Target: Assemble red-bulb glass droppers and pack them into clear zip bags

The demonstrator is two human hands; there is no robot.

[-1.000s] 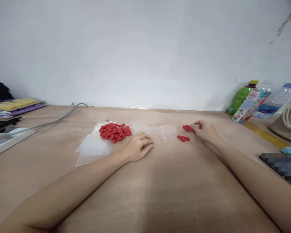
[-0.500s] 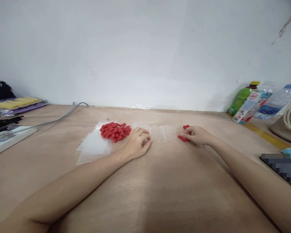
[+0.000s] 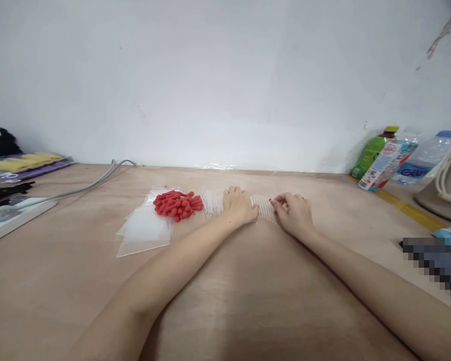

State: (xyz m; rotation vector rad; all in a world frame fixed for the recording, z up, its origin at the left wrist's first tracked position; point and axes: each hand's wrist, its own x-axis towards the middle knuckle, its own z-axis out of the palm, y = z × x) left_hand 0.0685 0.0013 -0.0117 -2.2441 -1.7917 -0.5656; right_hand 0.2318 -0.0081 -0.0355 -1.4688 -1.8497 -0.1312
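Observation:
A row of thin clear plastic sticks (image 3: 213, 203) lies side by side on the wooden table. My left hand (image 3: 240, 205) rests palm down over the middle of that row, fingers spread. At the row's right end, my right hand (image 3: 296, 213) has its fingers curled against small red bulb-ended pieces (image 3: 275, 213); only bits of red show at the fingertips, and the rest is hidden. To the left sits a heap of similar red pieces (image 3: 177, 204), soft-looking and elongated. It lies partly on fanned-out translucent plastic bags (image 3: 146, 228).
A white power strip (image 3: 20, 218) with a grey cable (image 3: 86, 188) lies at left, near yellow packaged items (image 3: 24, 161). At right stand a green bottle (image 3: 374, 153), a carton (image 3: 385, 165), a clear bottle (image 3: 423, 160) and a bag (image 3: 445, 185). A pixelated dark object (image 3: 436, 265) lies nearer.
My left hand has moved right, from beside the red heap onto the clear sticks. My right hand has shifted slightly left to the row's end, and the red pieces there are mostly covered.

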